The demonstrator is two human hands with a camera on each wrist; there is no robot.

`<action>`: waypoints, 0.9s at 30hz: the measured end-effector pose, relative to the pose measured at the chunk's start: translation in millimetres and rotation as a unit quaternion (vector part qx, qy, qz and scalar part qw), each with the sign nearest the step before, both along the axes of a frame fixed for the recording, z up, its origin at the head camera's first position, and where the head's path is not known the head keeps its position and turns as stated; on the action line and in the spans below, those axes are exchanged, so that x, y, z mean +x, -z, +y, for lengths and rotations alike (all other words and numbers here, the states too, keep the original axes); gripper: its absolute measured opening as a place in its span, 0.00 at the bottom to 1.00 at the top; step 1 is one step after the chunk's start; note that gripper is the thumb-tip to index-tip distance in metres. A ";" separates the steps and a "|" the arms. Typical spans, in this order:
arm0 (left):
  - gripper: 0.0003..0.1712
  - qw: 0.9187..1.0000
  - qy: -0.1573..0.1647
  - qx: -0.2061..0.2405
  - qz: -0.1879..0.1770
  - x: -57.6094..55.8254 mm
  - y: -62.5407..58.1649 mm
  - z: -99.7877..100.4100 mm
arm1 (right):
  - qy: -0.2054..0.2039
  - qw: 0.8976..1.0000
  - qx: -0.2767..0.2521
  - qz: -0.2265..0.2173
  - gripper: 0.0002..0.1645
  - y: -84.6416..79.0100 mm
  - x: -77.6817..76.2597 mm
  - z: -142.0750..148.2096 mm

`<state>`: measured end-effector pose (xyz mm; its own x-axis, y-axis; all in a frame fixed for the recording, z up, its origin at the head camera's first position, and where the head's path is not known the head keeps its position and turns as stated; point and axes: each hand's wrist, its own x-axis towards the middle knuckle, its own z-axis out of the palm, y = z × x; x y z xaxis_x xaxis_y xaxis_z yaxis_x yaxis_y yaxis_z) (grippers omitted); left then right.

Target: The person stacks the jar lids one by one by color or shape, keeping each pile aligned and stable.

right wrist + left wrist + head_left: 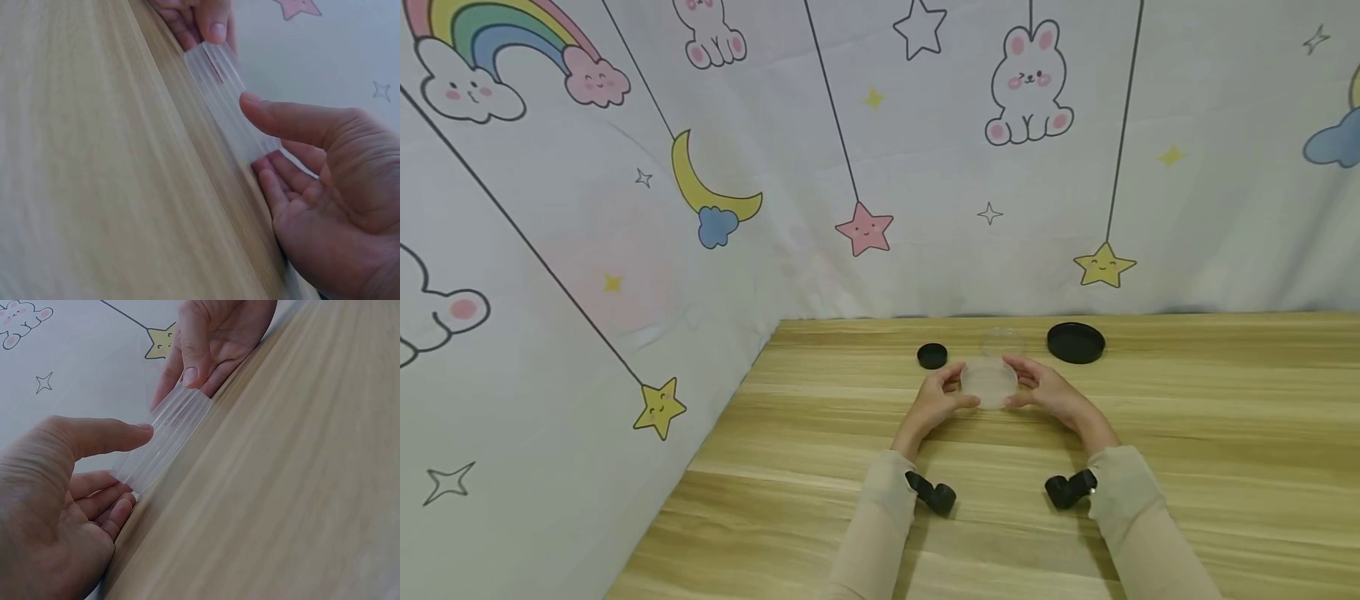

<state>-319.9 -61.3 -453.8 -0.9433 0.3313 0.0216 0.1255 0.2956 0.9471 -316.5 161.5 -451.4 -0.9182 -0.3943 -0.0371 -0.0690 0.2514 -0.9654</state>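
A round, translucent plastic piece [989,385] is held between both hands, close over the wooden table. From the side, in the left wrist view, the plastic piece [165,440] shows parallel ridges, like shallow dishes stacked together. My left hand [942,396] grips its left edge, thumb at the near side and fingers around the far and lower side. On the opposite edge, my right hand [1048,390] holds it the same way. The right wrist view shows the right thumb along the ridged side, with the fingers below.
Behind the hands lies a clear round disc [1002,341], partly covered by them. A small black round cap [932,356] sits to its left, and a larger black shallow dish [1076,343] to its right. A printed cloth [925,167] hangs along the table's back and left.
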 end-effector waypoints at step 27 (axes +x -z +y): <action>0.41 1.000 0.003 0.026 -0.010 0.5 -2.1 -1.4 | 0.042 0.995 -0.088 -0.012 0.44 2.0 5.6 7.5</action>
